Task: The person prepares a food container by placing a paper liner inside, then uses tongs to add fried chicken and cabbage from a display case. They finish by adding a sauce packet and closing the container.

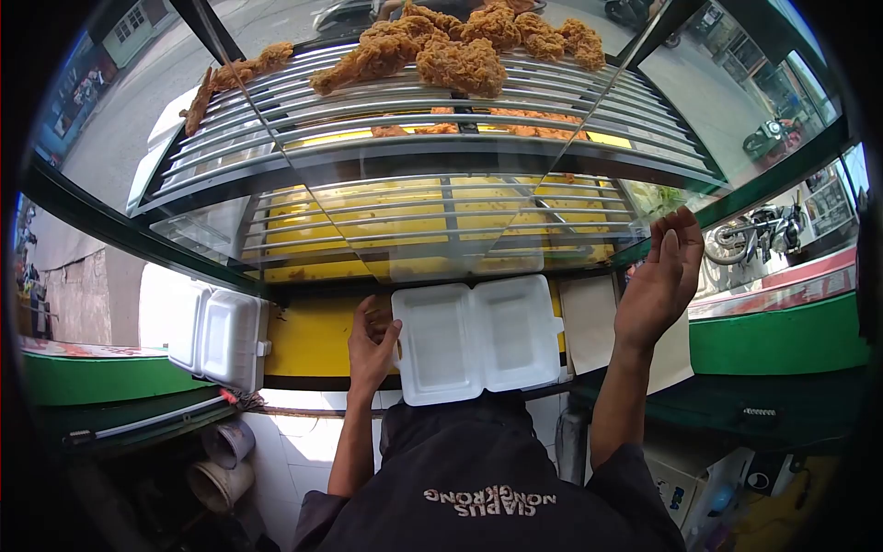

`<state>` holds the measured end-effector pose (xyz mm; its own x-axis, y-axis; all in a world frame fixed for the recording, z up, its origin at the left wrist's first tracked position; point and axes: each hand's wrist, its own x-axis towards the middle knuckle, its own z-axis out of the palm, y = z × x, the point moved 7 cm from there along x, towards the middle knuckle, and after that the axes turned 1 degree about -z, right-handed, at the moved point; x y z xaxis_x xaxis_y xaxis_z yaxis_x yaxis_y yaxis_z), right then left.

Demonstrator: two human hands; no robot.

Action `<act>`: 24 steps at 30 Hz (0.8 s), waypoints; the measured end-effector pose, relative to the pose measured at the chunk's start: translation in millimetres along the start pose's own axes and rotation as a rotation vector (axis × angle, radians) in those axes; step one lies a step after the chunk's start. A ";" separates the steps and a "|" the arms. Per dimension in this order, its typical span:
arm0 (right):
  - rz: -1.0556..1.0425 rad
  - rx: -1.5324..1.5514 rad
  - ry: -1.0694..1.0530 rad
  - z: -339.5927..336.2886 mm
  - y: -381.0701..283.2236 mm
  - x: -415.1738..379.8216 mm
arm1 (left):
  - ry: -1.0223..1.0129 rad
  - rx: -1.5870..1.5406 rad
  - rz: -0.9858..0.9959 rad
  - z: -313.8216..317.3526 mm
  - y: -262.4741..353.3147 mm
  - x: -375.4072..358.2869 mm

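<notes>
An open white foam takeaway box [476, 340] rests in front of my body at the counter's near edge, both halves bare inside. My left hand [372, 348] is at its left side, thumb against the rim and fingers curled, partly hidden. Raised on the right, my right hand [660, 281] is beside the display case with its fingers loosely bent upward; I see nothing in it. Some green leaves [659, 198] show just behind its fingertips.
Fried chicken pieces [460, 66] lie on the upper metal rack [322, 138] of the glass case. Stacked foam boxes [216, 336] stand at the left on the yellow counter [308, 340]. Brown paper sheets [589, 322] lie at the right. Buckets [221, 483] are below on the left.
</notes>
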<state>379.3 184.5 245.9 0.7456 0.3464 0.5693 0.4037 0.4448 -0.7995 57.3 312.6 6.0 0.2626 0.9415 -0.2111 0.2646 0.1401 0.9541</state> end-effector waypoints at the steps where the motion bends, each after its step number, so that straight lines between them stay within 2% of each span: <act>1: -0.007 -0.013 -0.028 8.2 -1.7 -5.1 | -0.004 0.003 0.003 -0.6 -0.6 0.4; 12: 0.000 0.028 -0.359 84.2 -18.4 -54.5 | -0.033 -0.041 0.046 0.8 -6.4 1.7; 18: -0.034 0.041 -0.540 119.6 -28.2 -75.0 | -0.092 -0.006 -0.058 6.9 3.9 -7.0; 23: -0.080 -0.037 -0.684 144.7 -30.1 -93.4 | -0.018 0.193 0.133 5.6 -0.4 -5.6; 24: -0.092 -0.059 -0.672 147.9 -32.8 -96.1 | 0.021 0.209 0.112 3.5 10.2 -10.6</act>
<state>216.0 258.8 245.8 0.2232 0.7557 0.6158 0.4919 0.4581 -0.7404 60.5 303.1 17.2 0.2820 0.9542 -0.1002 0.4221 -0.0297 0.9060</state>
